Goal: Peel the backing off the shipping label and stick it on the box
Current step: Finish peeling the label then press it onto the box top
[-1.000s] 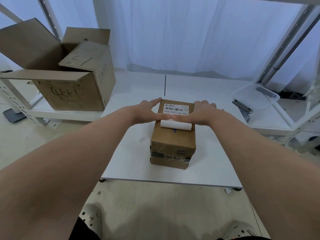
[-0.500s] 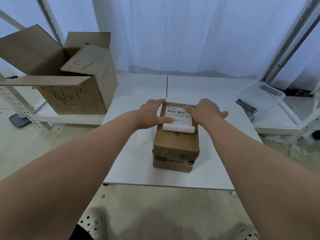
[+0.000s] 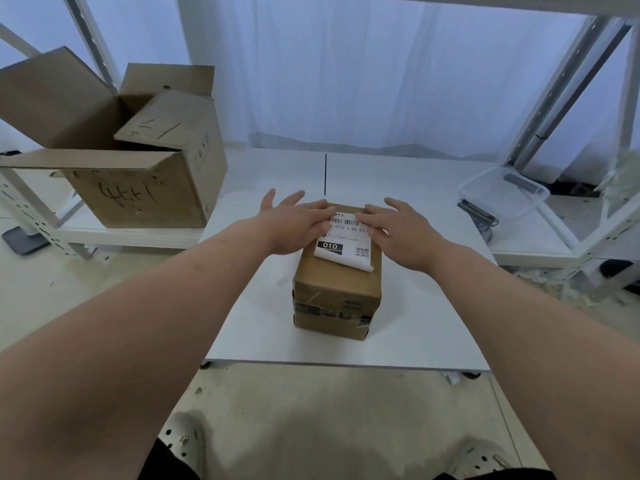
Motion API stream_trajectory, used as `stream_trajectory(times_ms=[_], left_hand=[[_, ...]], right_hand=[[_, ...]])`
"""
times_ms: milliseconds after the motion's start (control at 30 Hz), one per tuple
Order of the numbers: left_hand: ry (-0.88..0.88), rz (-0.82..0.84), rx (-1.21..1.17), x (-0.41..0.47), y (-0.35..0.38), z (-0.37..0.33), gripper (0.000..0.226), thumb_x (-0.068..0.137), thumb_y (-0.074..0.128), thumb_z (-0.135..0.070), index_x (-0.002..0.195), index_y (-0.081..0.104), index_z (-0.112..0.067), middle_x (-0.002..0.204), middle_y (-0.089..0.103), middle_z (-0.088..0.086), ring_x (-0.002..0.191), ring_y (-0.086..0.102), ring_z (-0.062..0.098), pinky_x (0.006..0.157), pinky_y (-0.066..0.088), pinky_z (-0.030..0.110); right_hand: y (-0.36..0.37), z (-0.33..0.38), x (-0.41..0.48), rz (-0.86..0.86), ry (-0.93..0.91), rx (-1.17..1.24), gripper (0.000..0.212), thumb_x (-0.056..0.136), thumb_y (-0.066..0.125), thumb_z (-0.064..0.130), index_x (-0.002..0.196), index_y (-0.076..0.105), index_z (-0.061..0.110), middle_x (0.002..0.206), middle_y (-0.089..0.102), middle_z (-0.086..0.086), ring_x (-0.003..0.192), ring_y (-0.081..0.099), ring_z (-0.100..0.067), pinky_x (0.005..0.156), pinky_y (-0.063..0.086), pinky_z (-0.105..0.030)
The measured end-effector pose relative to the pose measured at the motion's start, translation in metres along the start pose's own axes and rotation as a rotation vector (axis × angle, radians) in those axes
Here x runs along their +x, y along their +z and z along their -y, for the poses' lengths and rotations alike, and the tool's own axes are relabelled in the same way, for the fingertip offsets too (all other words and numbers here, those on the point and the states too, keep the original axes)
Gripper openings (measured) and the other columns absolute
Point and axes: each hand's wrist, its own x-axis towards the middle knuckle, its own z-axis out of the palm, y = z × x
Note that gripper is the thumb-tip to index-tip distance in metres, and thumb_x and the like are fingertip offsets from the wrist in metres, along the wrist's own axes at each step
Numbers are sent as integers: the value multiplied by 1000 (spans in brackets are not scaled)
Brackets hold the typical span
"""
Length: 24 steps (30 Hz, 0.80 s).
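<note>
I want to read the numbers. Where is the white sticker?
In the head view, the shipping label lies on top of the small box, mid-table, between the left hand and right hand.

Printed on the label [image 3: 346,242] atop the box [image 3: 337,292]: a barcode, beneath it "0-010-L30-55", partly covered by hands, then "010" in white on a black block, plus a QR code. Handwritten on the open carton [image 3: 138,195]: possibly "4t+1".

The left hand [image 3: 294,225] and right hand [image 3: 398,233] are covering the label's [image 3: 344,247] side edges and clipping its printed number. Its small print is blurring. The frame's edges are cutting off both forearms and the big carton [image 3: 114,147].
</note>
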Motion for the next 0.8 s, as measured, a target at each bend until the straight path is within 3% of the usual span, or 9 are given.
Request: stream_trajectory(times_ms=[167, 367, 600, 700, 800], left_hand=[[-40, -29, 21, -3, 3, -4, 52, 98, 17, -54, 148, 12, -42, 161, 4, -6, 148, -7, 23, 116, -10, 54], [-4, 24, -61, -3, 6, -17, 48, 96, 20, -58, 143, 12, -54, 161, -4, -7, 147, -10, 24, 117, -9, 52], [-136, 19, -114, -1, 6, 2, 54, 91, 22, -66, 142, 11, -56, 161, 2, -1, 147, -5, 30, 116, -3, 56], [-67, 6, -58, -2, 2, -3, 52, 92, 25, -63, 142, 14, -54, 161, -4, -2, 147, -9, 28, 116, -6, 55], [38, 29, -54, -1, -1, -13, 46, 94, 30, -60, 139, 21, -57, 161, -8, -5, 147, -13, 27, 116, -9, 55]], right_hand=[[-3, 0, -7, -2, 118, -111, 46, 101, 24, 40, 146, 31, 31, 158, 23, 6, 149, 5, -24, 119, 1, -52], [-2, 16, 0, 87, 128, -39, 47, 100, 24, 45, 147, 22, 41, 161, 12, 2, 148, 0, -30, 118, 4, -56], [0, 14, 1, 93, 214, 28, 44, 100, 23, 47, 144, 23, 48, 161, 8, -1, 147, -1, -34, 116, 4, -59], [3, 12, 5, 93, 225, 59, 45, 100, 24, 47, 144, 23, 47, 161, 10, -4, 146, 6, -37, 116, 10, -58], [5, 8, 10, 94, 206, 152, 45, 100, 28, 43, 145, 27, 41, 159, 13, -10, 143, 20, -39, 115, 24, -49]])
